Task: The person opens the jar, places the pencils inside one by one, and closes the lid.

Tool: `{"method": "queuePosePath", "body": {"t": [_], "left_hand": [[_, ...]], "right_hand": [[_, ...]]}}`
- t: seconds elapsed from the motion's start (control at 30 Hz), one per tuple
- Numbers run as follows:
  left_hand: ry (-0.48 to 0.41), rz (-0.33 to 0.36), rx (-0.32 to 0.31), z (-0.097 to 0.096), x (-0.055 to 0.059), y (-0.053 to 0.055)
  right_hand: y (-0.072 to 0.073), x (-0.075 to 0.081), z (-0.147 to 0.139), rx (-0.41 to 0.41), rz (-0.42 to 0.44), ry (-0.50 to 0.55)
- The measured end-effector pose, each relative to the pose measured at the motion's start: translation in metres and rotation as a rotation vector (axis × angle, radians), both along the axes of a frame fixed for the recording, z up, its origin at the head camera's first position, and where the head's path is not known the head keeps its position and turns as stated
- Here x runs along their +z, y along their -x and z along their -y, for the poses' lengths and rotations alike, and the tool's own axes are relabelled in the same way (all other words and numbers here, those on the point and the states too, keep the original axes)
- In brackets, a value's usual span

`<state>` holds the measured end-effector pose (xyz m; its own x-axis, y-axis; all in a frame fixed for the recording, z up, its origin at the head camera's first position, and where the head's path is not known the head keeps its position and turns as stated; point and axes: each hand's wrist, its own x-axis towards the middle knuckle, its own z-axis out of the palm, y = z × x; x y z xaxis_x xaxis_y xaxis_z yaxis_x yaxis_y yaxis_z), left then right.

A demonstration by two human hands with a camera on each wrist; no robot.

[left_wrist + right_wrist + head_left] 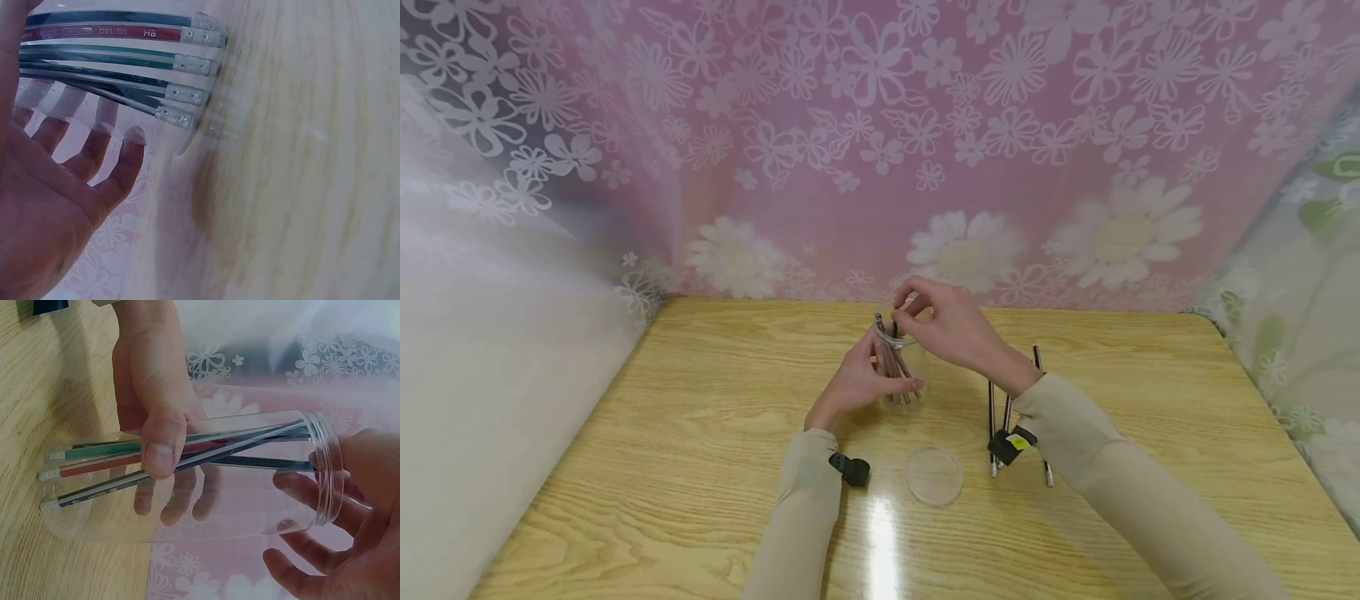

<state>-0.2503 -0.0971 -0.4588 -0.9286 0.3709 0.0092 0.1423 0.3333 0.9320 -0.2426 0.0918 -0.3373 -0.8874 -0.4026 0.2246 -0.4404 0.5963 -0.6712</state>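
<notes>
A clear round jar (916,360) stands on the table, tilted a little, with several pencils (106,465) inside. Their eraser ends point down to its base; one is red (128,32), one green (119,56), others dark. My left hand (856,379) grips the jar's side, thumb in front and fingers behind the wall. At the jar's mouth, my right hand (951,323) pinches the upper end of a dark pencil (262,464), whose lower part is inside the jar. Fingertips of the right hand overlap the rim in the right wrist view.
A clear round lid (934,476) lies flat in front of the jar. Several dark striped pencils (992,425) lie to the right, partly under the right forearm, eraser ends toward me. Floral curtains (865,167) border the wooden table (700,467) at the back and sides.
</notes>
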Motion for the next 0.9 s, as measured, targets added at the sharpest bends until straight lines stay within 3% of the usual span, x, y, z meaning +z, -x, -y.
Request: {"method": "queuePosePath", "body": {"t": [0.47, 0.73, 0.9], "left_hand": [[-0.002, -0.018, -0.001, -0.001, -0.001, 0.001], [0.005, 0.004, 0.024, -0.002, -0.002, 0.002], [0.002, -0.001, 0.039, -0.003, -0.001, 0.002]], "right_hand": [[-0.001, 0.001, 0.000, -0.006, 0.016, -0.016], [-0.006, -0.002, -0.019, -0.054, -0.001, 0.136], [-0.013, -0.006, -0.043, -0.084, -0.061, 0.218]]}}
